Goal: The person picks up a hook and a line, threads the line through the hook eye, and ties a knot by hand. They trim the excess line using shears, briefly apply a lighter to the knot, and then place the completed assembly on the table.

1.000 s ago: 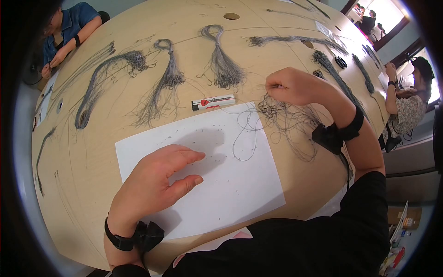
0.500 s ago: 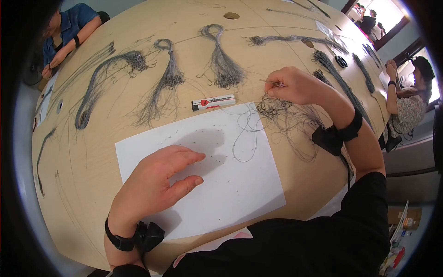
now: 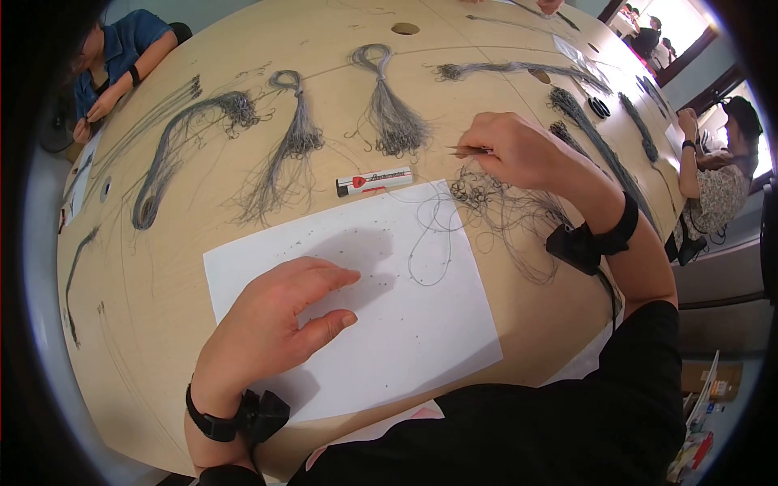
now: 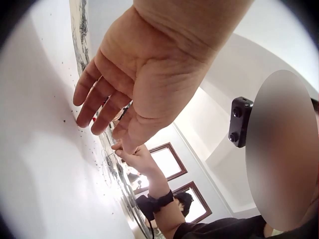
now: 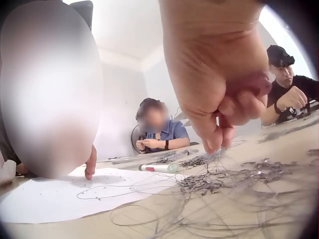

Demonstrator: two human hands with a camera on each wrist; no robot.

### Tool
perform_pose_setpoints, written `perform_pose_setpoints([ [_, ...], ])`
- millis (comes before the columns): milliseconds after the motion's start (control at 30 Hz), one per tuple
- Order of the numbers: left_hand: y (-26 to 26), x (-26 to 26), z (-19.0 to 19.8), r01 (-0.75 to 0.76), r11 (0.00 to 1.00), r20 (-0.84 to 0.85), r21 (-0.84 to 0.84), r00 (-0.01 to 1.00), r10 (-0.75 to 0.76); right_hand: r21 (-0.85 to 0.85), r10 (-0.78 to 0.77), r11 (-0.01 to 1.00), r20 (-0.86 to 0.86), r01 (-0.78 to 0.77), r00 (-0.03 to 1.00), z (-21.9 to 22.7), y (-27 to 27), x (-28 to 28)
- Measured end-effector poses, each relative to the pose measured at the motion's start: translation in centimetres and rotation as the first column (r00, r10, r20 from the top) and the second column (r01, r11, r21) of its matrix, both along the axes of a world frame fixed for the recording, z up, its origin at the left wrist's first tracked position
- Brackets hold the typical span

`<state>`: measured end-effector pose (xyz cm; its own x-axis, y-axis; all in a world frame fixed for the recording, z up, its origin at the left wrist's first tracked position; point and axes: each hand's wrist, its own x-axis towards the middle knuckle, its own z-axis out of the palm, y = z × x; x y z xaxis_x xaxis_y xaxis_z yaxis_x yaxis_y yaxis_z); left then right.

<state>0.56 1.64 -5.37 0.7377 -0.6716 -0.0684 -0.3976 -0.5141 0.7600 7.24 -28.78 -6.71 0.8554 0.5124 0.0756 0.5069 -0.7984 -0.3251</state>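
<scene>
My left hand (image 3: 284, 312) hovers over a white sheet of paper (image 3: 438, 340) dotted with tiny dark specks. Its fingers are loosely bent, thumb apart, with nothing between them; the left wrist view shows the bare palm (image 4: 144, 79). At the right, my right hand (image 3: 519, 150) pinches slim dark tweezers (image 3: 468, 151), whose pointed ends stick out to the left. Just below it lies a loose tangle of hooked fishing lines (image 3: 494, 194), with one line looping onto the paper. In the right wrist view the fingertips are close above the hooks (image 5: 209, 181), and the tweezers are hidden.
A white marker-like tube (image 3: 374, 180) lies behind the paper. Tied bundles of hooked line (image 3: 397, 121) spread across the far table, one more bundle (image 3: 596, 138) lying right of my right hand. Scissors (image 3: 598, 108) are farther back. Other people sit around the table.
My right hand has turned and lifted slightly, so the tweezers now show pointing left. The left hand has stayed in place. Another person's hand has appeared at the far edge.
</scene>
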Motion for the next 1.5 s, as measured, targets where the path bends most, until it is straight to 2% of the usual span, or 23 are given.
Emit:
perform_pose_setpoints([
  [100, 0.0, 0.0, -0.1, 0.001, 1.000, 0.004, 0.004, 1.000, -0.001, -0.001, 0.005, 1.000, 0.032, -0.005, 0.999, 0.3, 0.0, -0.1],
  [200, 0.0, 0.0, -0.2, 0.005, 1.000, 0.012, 0.004, 1.000, -0.005, 0.090, 0.018, 0.996, 0.070, -0.024, 0.997, 1.5, 0.8, -0.5],
  [300, 0.0, 0.0, -0.2, 0.018, 1.000, 0.027, 0.008, 0.999, -0.018, 0.060, 0.022, 0.998, -0.019, -0.021, 1.000, 1.5, 1.0, -0.7],
  [367, 0.0, 0.1, -0.3, 0.025, 1.000, 0.044, 0.010, 0.999, -0.025, -0.061, -0.008, 0.998, -0.005, 0.008, 1.000, 0.5, 0.9, -0.6],
  [467, 0.1, 0.1, -0.4, 0.034, 0.999, 0.046, 0.000, 0.998, -0.034, -0.048, 0.024, 0.999, 0.062, -0.021, 0.998, -0.6, 0.2, -0.2],
  [700, 0.0, 0.1, -0.4, 0.036, 0.999, 0.048, 0.012, 0.998, -0.036, -0.077, -0.004, 0.997, 0.012, 0.005, 1.000, -0.1, 0.3, -0.4],
  [1200, 0.0, 0.1, -0.5, 0.028, 0.999, 0.052, 0.018, 0.998, -0.029, 0.060, 0.005, 0.998, 0.020, -0.006, 1.000, 0.9, -0.2, -0.6],
  [1267, 0.0, 0.1, -0.5, 0.027, 0.999, 0.052, 0.020, 0.998, -0.028, 0.150, -0.134, 0.976, -0.176, 0.161, 0.975, 1.6, 0.2, -0.9],
  [1300, 0.0, 0.1, -0.5, 0.030, 0.999, 0.055, 0.016, 0.998, -0.031, 0.149, -0.133, 0.976, -0.176, 0.160, 0.975, 1.9, 0.3, -1.0],
  [1367, 0.0, 0.1, -0.6, 0.031, 0.999, 0.059, 0.012, 0.998, -0.032, 0.138, -0.245, 0.940, -0.360, 0.312, 0.900, 2.4, 0.5, -1.0],
  [1500, -0.1, 0.1, -0.6, -0.015, 0.999, 0.018, -0.033, 1.000, 0.016, 0.186, -0.237, 0.917, -0.457, 0.353, 0.857, 2.5, 0.9, -1.2],
])
